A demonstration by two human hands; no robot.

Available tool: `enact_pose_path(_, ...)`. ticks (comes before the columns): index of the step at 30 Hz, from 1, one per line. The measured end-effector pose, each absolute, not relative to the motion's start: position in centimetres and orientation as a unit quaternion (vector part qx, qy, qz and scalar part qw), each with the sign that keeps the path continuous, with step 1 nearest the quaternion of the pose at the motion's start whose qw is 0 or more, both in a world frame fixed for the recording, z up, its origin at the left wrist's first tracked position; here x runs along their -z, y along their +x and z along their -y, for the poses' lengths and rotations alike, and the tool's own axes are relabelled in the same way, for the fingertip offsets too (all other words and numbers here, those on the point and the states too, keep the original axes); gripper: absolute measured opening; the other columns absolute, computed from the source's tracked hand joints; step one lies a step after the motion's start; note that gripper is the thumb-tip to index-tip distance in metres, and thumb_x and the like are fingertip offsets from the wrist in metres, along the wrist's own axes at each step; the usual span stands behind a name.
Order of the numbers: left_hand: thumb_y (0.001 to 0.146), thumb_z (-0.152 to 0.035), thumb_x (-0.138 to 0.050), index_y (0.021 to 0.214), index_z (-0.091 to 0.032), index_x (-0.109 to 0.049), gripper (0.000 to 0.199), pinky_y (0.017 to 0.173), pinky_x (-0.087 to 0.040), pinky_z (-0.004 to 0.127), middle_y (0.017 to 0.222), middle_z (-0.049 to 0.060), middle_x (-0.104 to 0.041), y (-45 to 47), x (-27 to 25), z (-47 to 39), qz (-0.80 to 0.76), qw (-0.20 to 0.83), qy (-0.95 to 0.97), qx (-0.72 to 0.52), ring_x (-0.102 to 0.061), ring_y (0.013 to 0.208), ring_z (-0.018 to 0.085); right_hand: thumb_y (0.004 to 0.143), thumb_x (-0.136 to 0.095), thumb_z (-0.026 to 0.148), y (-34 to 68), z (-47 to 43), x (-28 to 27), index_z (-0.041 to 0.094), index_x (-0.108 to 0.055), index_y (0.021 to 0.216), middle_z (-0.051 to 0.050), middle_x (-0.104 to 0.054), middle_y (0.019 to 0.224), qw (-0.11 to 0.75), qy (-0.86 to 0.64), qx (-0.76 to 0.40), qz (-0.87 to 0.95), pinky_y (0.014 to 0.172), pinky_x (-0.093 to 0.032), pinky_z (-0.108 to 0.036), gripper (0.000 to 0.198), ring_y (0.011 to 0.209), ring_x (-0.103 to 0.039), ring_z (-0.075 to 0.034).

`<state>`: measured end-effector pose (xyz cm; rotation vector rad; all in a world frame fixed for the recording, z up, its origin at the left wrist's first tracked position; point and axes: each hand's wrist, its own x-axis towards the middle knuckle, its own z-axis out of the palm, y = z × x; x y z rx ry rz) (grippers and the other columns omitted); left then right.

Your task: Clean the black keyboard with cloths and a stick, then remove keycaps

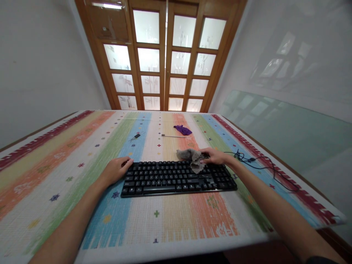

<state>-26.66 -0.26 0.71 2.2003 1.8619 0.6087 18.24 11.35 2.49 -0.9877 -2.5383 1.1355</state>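
Observation:
A black keyboard [165,179] lies on the striped tablecloth in front of me. At its upper left corner, my left hand [117,169] grips the edge, thumb on top and fingers curled at the side. My right hand [214,156] pinches a grey cloth [197,161] over the keyboard's upper right part. Part of the cloth rests on the keys, and the rest bunches out behind the back edge. Some keys beneath the cloth and hand are hidden.
Behind the keyboard lie a purple cloth bundle [183,129], a thin rod-like tool [174,136] and a small black object [136,136]. A black cable [264,163] loops across the right side of the tablecloth [143,220]. Wooden doors [165,55] with glass panes stand beyond the table.

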Motion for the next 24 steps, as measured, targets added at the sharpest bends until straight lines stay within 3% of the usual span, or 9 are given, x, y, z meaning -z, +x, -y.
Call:
enact_pose_path(10, 0.088, -0.057, -0.032, 0.074, -0.022, -0.061, 0.048, 0.069, -0.042, 0.030, 0.075, 0.006, -0.071, -26.5, -0.8, 0.2, -0.635, 0.098, 0.738, -0.203, -0.065, 0.072, 0.023, 0.069, -0.078, 0.043, 19.6, -12.5, -2.2, 0.013, -0.069, 0.106, -0.009, -0.073, 0.102, 0.067, -0.317, -0.537, 0.779, 0.088, -0.048, -0.036, 0.049, 0.095, -0.065, -0.025)
enact_pose_path(24, 0.087, -0.059, -0.031, 0.074, -0.022, -0.061, 0.049, 0.069, -0.042, 0.030, 0.073, 0.005, -0.071, -26.3, -1.3, 0.4, -0.641, 0.109, 0.733, -0.200, -0.065, 0.071, 0.023, 0.071, -0.078, 0.042, 20.8, -13.3, -1.3, 0.014, -0.067, 0.113, -0.010, -0.070, 0.114, 0.072, -0.315, -0.545, 0.774, 0.097, -0.043, -0.038, 0.052, 0.107, -0.062, -0.025)
